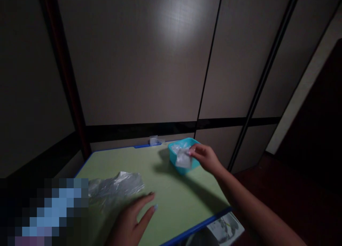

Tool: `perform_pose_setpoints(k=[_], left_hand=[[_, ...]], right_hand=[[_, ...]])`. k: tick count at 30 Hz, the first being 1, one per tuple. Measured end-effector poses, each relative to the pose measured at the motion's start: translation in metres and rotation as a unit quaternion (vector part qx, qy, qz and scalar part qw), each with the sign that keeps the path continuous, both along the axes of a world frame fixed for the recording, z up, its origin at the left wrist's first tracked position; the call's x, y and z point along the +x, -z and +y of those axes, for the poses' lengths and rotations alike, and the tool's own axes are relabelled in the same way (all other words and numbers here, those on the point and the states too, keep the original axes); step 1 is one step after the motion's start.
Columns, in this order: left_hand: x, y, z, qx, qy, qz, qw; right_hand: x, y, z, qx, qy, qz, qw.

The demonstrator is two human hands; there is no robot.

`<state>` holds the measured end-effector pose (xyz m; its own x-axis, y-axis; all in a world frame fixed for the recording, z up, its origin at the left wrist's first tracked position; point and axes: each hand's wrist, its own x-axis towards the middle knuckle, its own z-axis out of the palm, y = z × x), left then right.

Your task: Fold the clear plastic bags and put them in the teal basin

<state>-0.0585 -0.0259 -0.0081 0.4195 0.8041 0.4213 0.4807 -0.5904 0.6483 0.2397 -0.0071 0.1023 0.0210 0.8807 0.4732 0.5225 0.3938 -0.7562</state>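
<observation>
My right hand [205,157] pinches a small clear plastic bag [184,158] by its upper right corner. The bag hangs in front of a turquoise basket [173,156] at the far right of the table, in which more clear plastic shows. Low in the view, my left hand [135,219] hovers over the table's near part, thumb and fingers apart, with nothing between them. Beyond it and to its left lies a crumpled clear plastic bag [120,183], apart from the fingers.
The pale green table [157,178] has a blue rim and stands against wardrobe doors [144,60]. A small clear plastic piece [153,140] sits at its back edge. Below the near right edge is a printed sheet or box [227,228]. A pixelated patch covers the lower left.
</observation>
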Motion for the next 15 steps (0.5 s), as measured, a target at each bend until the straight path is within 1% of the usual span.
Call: perform_pose_setpoints(k=[1, 2, 3, 5, 7, 10, 12, 15], left_hand=[[-0.009, 0.003, 0.006, 0.039, -0.023, 0.005, 0.999], [-0.019, 0.008, 0.012, 0.075, -0.049, 0.007, 0.996], [-0.029, 0.012, 0.017, 0.105, -0.069, 0.012, 0.992], [-0.045, 0.019, 0.026, 0.136, -0.104, 0.022, 0.985], [-0.056, 0.024, 0.031, 0.143, -0.125, 0.029, 0.981], [-0.062, 0.027, 0.032, 0.142, -0.138, 0.029, 0.98], [-0.063, 0.028, 0.03, 0.142, -0.139, 0.024, 0.98], [-0.062, 0.03, 0.028, 0.129, -0.139, 0.018, 0.982]], right_hand=[[0.014, -0.011, 0.021, -0.018, 0.035, -0.03, 0.999], [0.027, -0.019, 0.041, -0.061, 0.061, -0.087, 0.992], [0.037, -0.024, 0.06, -0.088, 0.063, -0.113, 0.988], [0.049, -0.023, 0.093, -0.144, 0.052, -0.158, 0.976], [0.05, -0.014, 0.115, -0.202, 0.035, -0.21, 0.956], [0.041, 0.007, 0.133, -0.265, 0.026, -0.295, 0.918], [0.033, 0.019, 0.137, -0.28, 0.039, -0.345, 0.895], [0.026, 0.029, 0.137, -0.269, 0.08, -0.404, 0.871]])
